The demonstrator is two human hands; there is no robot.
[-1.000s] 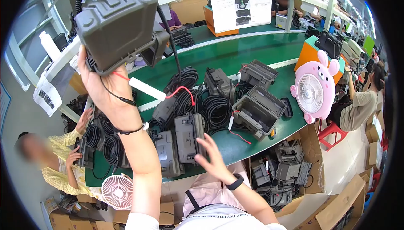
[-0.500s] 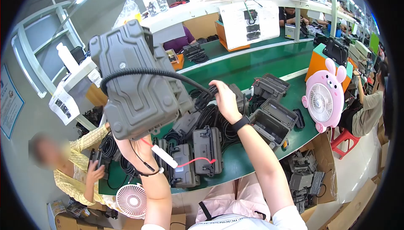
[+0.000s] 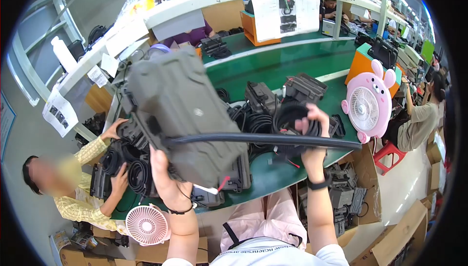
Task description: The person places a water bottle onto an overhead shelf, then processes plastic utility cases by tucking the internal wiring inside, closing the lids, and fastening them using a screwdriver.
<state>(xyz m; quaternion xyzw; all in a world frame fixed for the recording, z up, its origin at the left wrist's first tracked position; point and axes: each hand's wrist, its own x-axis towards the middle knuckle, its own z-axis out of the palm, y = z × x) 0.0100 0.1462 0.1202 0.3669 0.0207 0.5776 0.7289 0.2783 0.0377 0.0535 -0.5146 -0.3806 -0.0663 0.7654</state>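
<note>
Case (image 3: 195, 115): looks stiff, rather heavy; best supported from beneath.
Left hand (image 3: 170, 185): grips case at near left side.
Right hand (image 3: 314, 157): closed on coil (image 3: 278, 120), probably springy.

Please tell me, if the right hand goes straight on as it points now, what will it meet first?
Beyond the black coil it holds, the right hand would probably meet the far gray box; depth is unclear, so it might pass above.

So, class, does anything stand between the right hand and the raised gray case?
Yes: the cable coil in the right hand faces the gray case, and the thick cable spans the gap.
</note>
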